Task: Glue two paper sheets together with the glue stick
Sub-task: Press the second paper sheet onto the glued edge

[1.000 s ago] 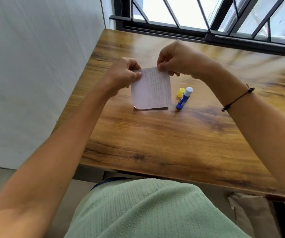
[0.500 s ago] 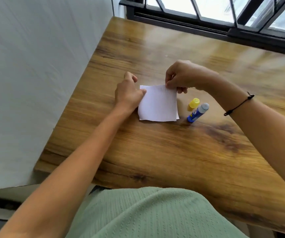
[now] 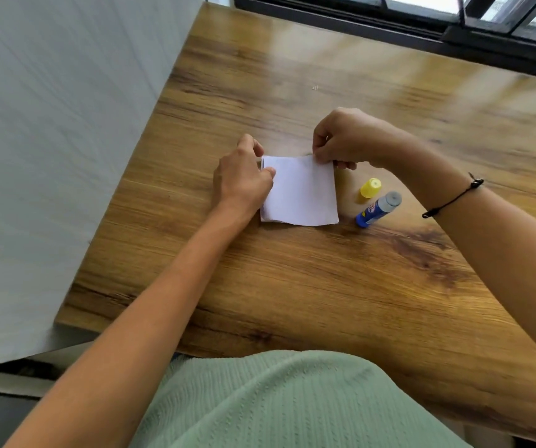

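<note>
Lying flat on the wood-grain desk [image 3: 292, 286], the stacked paper sheets [image 3: 299, 192] sit mid-surface, a grey wall [image 3: 50, 140] left, a dark window frame [image 3: 422, 24] behind. The left hand [image 3: 244, 179] pinches their left edge; the right hand [image 3: 344, 137] pinches the far right corner. The uncapped glue stick [image 3: 378, 209] and yellow cap [image 3: 371, 187] lie just right. Bare wood stretches toward the near edge.

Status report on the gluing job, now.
Left hand and right hand pinch the paper sheets' far corners. Sheets on the table. Glue stick uncapped, yellow cap beside it. Nothing obstructing.
</note>
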### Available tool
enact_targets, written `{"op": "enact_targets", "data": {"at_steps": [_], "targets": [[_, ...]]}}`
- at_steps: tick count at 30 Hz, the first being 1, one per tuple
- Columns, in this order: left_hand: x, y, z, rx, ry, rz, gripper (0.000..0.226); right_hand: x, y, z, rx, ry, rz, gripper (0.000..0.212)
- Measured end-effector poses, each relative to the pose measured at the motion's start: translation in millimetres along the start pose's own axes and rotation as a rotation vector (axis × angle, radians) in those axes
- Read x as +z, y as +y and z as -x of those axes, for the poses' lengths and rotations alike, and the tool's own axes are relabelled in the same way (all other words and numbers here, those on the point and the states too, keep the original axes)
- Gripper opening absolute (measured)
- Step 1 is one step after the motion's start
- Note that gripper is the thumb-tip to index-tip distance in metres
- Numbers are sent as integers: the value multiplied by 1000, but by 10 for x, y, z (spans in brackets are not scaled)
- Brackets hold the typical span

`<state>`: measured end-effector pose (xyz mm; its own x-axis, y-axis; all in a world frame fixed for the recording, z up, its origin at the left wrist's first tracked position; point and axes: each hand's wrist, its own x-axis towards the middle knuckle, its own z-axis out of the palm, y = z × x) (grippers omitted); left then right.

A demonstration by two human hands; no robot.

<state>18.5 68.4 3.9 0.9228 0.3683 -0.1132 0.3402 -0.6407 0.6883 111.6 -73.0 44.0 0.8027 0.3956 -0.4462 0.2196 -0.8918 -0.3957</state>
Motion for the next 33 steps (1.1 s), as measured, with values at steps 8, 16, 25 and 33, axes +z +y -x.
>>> {"op": "enact_targets", "data": {"at_steps": [8,16,25,33], "targets": [[11,-11,-21,-4,11,-22,23,-4,3,-10,2,9,-47,12],[12,-10,10,6,8,-59,18,0,16,-25,-2,-1,-42,11],[13,-13,12,38,1,-114,16,12,42,-48,8,-14,-78,9],[-88,-46,41,58,-164,-190,41,61,72,-66,8,-11,-98,10]]}}
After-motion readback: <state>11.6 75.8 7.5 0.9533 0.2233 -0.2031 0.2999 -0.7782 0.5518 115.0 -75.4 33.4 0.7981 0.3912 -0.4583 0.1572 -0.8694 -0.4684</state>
